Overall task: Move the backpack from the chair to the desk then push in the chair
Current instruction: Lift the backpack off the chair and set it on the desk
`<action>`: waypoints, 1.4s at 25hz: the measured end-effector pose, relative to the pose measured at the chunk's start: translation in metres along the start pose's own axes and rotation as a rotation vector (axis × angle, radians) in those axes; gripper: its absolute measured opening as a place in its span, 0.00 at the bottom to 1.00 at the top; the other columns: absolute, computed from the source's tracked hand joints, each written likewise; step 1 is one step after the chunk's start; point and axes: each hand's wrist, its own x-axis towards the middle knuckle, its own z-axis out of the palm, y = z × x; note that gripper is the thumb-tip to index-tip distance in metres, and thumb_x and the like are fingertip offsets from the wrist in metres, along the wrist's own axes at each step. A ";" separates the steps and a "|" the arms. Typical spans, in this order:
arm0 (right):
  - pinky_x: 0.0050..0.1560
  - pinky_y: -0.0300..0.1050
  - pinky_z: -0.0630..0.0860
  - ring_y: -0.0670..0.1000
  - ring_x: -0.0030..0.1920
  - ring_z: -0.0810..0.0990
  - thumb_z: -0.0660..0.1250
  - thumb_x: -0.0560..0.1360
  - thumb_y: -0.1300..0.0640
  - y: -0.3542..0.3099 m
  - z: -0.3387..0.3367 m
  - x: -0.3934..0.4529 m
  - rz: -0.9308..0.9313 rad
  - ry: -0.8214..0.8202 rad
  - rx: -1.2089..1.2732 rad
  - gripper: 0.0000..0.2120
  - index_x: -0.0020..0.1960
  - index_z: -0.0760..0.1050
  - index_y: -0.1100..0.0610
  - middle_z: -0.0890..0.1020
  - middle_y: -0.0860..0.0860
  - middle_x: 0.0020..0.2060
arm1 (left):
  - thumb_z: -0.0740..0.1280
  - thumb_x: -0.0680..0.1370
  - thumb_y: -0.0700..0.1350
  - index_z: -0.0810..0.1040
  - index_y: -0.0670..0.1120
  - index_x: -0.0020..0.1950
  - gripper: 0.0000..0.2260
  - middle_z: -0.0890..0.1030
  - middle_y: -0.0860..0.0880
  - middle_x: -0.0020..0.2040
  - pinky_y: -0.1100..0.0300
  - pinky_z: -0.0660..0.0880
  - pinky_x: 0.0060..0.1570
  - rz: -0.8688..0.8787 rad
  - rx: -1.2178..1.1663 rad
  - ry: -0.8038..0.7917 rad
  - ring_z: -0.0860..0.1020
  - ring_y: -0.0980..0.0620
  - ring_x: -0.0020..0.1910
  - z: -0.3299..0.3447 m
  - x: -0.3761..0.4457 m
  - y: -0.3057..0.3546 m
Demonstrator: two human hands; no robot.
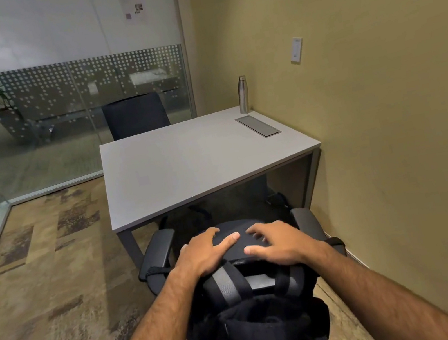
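Grey armrest, left: the padded left arm of the black swivel office chair [158,252] juts toward the desk; keep the lift clear of it so no strap snags.
Left hand: the left hand [205,251] lies palm-down on the left of the bag's top, fingers spread and flat, not yet closed on anything.
Backpack: the black fabric backpack with grey-striped shoulder straps [255,310] sits on the chair seat, straps facing the near side, top toward the desk.
Right hand: the right hand [274,246] rests on the right of the top, fingers apart and slightly curled, pressing but not gripping.
Step in hand: likely getting a hold for the lift; closing both hands on the top edge or handle should keep the load level.
Desk: the pale grey rectangular desk [186,164] is just beyond the chair, its near half bare.
Bottle, far right: the brushed steel water bottle [243,94] stands upright at the far right corner, beside a grey metal cable hatch [258,125]; set the bag well left of both.
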 end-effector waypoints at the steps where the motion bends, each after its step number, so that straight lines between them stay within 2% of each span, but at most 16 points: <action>1: 0.65 0.53 0.77 0.54 0.63 0.81 0.66 0.76 0.37 -0.011 0.003 -0.001 -0.033 -0.064 -0.023 0.29 0.72 0.73 0.50 0.82 0.52 0.66 | 0.51 0.66 0.83 0.78 0.54 0.67 0.44 0.82 0.49 0.65 0.43 0.72 0.67 -0.002 0.000 -0.040 0.78 0.47 0.64 -0.001 0.000 0.000; 2: 0.63 0.52 0.77 0.54 0.62 0.81 0.66 0.74 0.38 -0.020 0.006 -0.001 -0.060 -0.131 -0.059 0.27 0.69 0.75 0.49 0.83 0.52 0.64 | 0.48 0.64 0.85 0.82 0.54 0.58 0.45 0.84 0.50 0.57 0.44 0.74 0.64 0.003 0.000 -0.073 0.80 0.47 0.58 -0.003 0.001 -0.001; 4: 0.60 0.52 0.78 0.55 0.59 0.81 0.65 0.68 0.42 -0.028 0.007 0.000 -0.093 -0.246 -0.107 0.28 0.67 0.74 0.46 0.83 0.53 0.62 | 0.49 0.66 0.83 0.83 0.51 0.44 0.40 0.84 0.50 0.46 0.47 0.77 0.58 0.005 -0.006 -0.141 0.81 0.47 0.50 -0.005 0.004 -0.004; 6: 0.62 0.55 0.78 0.54 0.61 0.80 0.67 0.64 0.44 -0.028 0.005 0.000 -0.116 -0.321 -0.101 0.35 0.72 0.70 0.45 0.81 0.51 0.64 | 0.51 0.73 0.78 0.82 0.51 0.41 0.34 0.84 0.50 0.46 0.47 0.77 0.58 0.014 0.022 -0.194 0.82 0.49 0.49 -0.007 0.004 -0.005; 10: 0.71 0.53 0.73 0.51 0.70 0.74 0.70 0.60 0.44 -0.022 0.005 -0.009 -0.162 -0.386 -0.128 0.48 0.78 0.61 0.45 0.74 0.47 0.73 | 0.49 0.77 0.73 0.78 0.58 0.45 0.26 0.81 0.52 0.51 0.44 0.73 0.66 0.082 0.128 -0.303 0.79 0.49 0.55 -0.013 0.008 -0.009; 13: 0.70 0.53 0.74 0.50 0.70 0.75 0.72 0.60 0.45 -0.032 0.007 -0.007 -0.179 -0.345 -0.155 0.48 0.78 0.60 0.42 0.75 0.45 0.73 | 0.49 0.73 0.76 0.83 0.55 0.56 0.33 0.84 0.50 0.60 0.43 0.71 0.68 0.099 0.129 -0.299 0.79 0.47 0.61 -0.026 0.018 -0.029; 15: 0.68 0.51 0.75 0.49 0.69 0.76 0.72 0.59 0.46 -0.031 0.007 -0.012 -0.184 -0.300 -0.156 0.48 0.78 0.60 0.40 0.77 0.44 0.71 | 0.49 0.73 0.77 0.84 0.53 0.59 0.37 0.83 0.46 0.63 0.43 0.70 0.69 0.103 0.198 -0.279 0.79 0.44 0.63 -0.031 0.021 -0.032; 18: 0.68 0.51 0.76 0.49 0.69 0.77 0.71 0.58 0.44 -0.030 0.015 -0.018 -0.187 -0.244 -0.188 0.48 0.78 0.60 0.41 0.77 0.43 0.71 | 0.47 0.77 0.75 0.82 0.56 0.63 0.35 0.81 0.46 0.67 0.41 0.63 0.72 0.105 0.370 -0.245 0.73 0.43 0.70 -0.046 0.022 -0.043; 19: 0.68 0.51 0.76 0.49 0.69 0.76 0.70 0.58 0.44 -0.029 0.016 -0.017 -0.189 -0.232 -0.193 0.49 0.78 0.60 0.41 0.77 0.43 0.71 | 0.47 0.78 0.74 0.84 0.55 0.60 0.34 0.84 0.45 0.62 0.43 0.66 0.70 0.125 0.358 -0.227 0.75 0.44 0.66 -0.051 0.023 -0.051; 20: 0.68 0.51 0.76 0.49 0.69 0.76 0.70 0.57 0.43 -0.030 0.016 -0.017 -0.193 -0.220 -0.195 0.50 0.78 0.60 0.42 0.77 0.43 0.71 | 0.49 0.77 0.75 0.86 0.53 0.51 0.35 0.86 0.44 0.52 0.46 0.71 0.63 0.163 0.325 -0.194 0.79 0.45 0.56 -0.054 0.023 -0.060; 21: 0.68 0.50 0.76 0.49 0.69 0.76 0.69 0.56 0.43 -0.030 0.017 -0.017 -0.195 -0.210 -0.196 0.50 0.78 0.60 0.42 0.77 0.43 0.71 | 0.49 0.75 0.77 0.84 0.51 0.39 0.36 0.83 0.44 0.40 0.49 0.74 0.51 0.195 0.276 -0.156 0.79 0.47 0.43 -0.055 0.023 -0.069; 22: 0.69 0.50 0.75 0.49 0.69 0.76 0.69 0.56 0.43 -0.030 0.017 -0.017 -0.193 -0.205 -0.199 0.50 0.78 0.61 0.42 0.77 0.43 0.71 | 0.50 0.72 0.79 0.77 0.49 0.31 0.36 0.77 0.45 0.31 0.52 0.71 0.42 0.217 0.219 -0.122 0.74 0.49 0.33 -0.054 0.021 -0.075; 23: 0.69 0.50 0.75 0.49 0.70 0.76 0.70 0.57 0.43 -0.031 0.017 -0.018 -0.192 -0.203 -0.195 0.50 0.78 0.61 0.42 0.77 0.43 0.72 | 0.52 0.71 0.79 0.71 0.48 0.28 0.35 0.71 0.47 0.27 0.52 0.67 0.37 0.229 0.170 -0.101 0.68 0.51 0.28 -0.053 0.020 -0.078; 25: 0.69 0.51 0.75 0.49 0.70 0.76 0.70 0.57 0.43 -0.031 0.018 -0.020 -0.195 -0.197 -0.194 0.50 0.78 0.61 0.42 0.77 0.43 0.72 | 0.58 0.73 0.74 0.67 0.47 0.27 0.32 0.67 0.48 0.26 0.52 0.64 0.34 0.250 0.128 -0.081 0.63 0.53 0.25 -0.053 0.021 -0.083; 31: 0.70 0.52 0.74 0.49 0.71 0.75 0.70 0.58 0.44 -0.029 0.018 -0.022 -0.206 -0.173 -0.182 0.50 0.79 0.61 0.44 0.76 0.44 0.73 | 0.64 0.78 0.63 0.68 0.47 0.25 0.27 0.65 0.49 0.23 0.54 0.62 0.31 0.344 0.153 -0.041 0.62 0.52 0.24 -0.065 0.014 -0.089; 35: 0.71 0.52 0.74 0.49 0.72 0.74 0.70 0.58 0.44 -0.030 0.018 -0.020 -0.219 -0.173 -0.193 0.49 0.79 0.62 0.44 0.75 0.44 0.74 | 0.60 0.78 0.66 0.66 0.47 0.26 0.29 0.65 0.50 0.23 0.58 0.60 0.29 0.378 0.188 -0.013 0.62 0.51 0.24 -0.071 -0.003 -0.094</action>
